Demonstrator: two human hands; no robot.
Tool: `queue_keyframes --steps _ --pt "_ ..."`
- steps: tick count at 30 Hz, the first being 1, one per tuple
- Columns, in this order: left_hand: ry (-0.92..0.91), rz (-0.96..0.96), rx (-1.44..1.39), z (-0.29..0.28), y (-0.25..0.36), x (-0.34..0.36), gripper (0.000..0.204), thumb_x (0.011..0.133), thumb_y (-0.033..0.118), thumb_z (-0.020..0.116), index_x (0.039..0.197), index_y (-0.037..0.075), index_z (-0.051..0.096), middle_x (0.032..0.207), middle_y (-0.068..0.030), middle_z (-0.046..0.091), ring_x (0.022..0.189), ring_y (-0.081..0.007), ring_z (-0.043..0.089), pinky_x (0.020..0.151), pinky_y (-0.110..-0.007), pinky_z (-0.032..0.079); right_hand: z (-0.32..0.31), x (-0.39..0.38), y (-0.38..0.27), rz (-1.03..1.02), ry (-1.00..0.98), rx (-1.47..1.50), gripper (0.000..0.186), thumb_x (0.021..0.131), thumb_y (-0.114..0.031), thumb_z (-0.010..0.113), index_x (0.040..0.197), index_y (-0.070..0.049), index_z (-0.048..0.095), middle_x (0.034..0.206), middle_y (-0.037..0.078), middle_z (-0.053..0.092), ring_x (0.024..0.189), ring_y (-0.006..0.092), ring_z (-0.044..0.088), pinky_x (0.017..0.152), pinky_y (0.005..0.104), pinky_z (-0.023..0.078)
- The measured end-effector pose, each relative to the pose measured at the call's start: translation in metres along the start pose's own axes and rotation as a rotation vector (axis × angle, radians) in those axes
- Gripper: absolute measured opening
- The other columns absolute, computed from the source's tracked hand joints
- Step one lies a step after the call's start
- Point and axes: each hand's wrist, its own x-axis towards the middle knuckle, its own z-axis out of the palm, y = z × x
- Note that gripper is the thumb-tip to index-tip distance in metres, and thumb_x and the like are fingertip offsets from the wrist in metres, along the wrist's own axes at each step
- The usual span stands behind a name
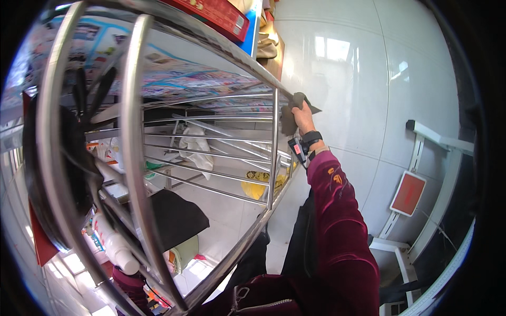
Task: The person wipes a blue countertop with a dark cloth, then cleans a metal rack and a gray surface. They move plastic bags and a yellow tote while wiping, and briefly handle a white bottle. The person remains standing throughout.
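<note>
My right hand (pixel 302 117) grips a dark grey cloth (pixel 289 119) at the far upper corner of a stainless steel rack (pixel 273 152), with its fingers wrapped round the cloth against the rail. A black strapped device (pixel 297 150) sits at that wrist. My left hand is out of sight; part of a maroon sleeve (pixel 128 287) shows low at the left behind the bars. Above that sleeve a white bottle (pixel 118 250) lies slanted among the rails. Black items (pixel 58 168) and a black sheet (pixel 174 216) are inside the rack at the left.
A printed sheet (pixel 195 79) lines the rack's upper level. A red box (pixel 216 16) stands beyond the top rail. White cloth (pixel 195 147) and yellow material (pixel 253 187) lie low behind the bars. A white metal frame with a red pad (pixel 407 192) is at the right on the tiled floor (pixel 348 79).
</note>
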Motion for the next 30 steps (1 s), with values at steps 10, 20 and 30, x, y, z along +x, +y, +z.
queue_keyframes --steps 10,20,30 --pt "0.014 0.172 0.084 0.009 0.008 0.022 0.035 0.088 0.019 0.058 0.119 0.003 0.052 0.122 -0.0159 0.051 0.117 -0.0329 0.046 0.1 -0.04 0.034 0.045 -0.123 -0.204 -0.861 0.127 -0.576 0.05 0.075 0.0 0.054 0.125 -0.002 0.052 0.098 0.023 0.05 0.094 0.0422 0.051 0.083 0.0466 0.044" --pt "0.052 0.324 0.094 0.003 0.019 0.03 0.03 0.087 0.016 0.054 0.113 0.003 0.051 0.121 -0.0195 0.05 0.114 -0.0388 0.046 0.1 -0.046 0.035 0.094 -0.233 -0.356 -1.076 0.057 -0.341 0.05 0.077 -0.002 0.05 0.127 0.004 0.05 0.102 0.02 0.05 0.097 0.037 0.051 0.088 0.0386 0.043" --pt "0.111 0.342 0.022 0.001 0.015 0.028 0.044 0.067 -0.004 0.058 0.11 0.004 0.051 0.118 -0.0164 0.05 0.111 -0.0384 0.046 0.097 -0.046 0.039 0.078 -0.308 -0.33 -1.2 -0.024 -0.658 0.052 0.073 0.008 0.048 0.125 0.002 0.052 0.105 0.02 0.05 0.1 0.0383 0.05 0.09 0.0389 0.041"
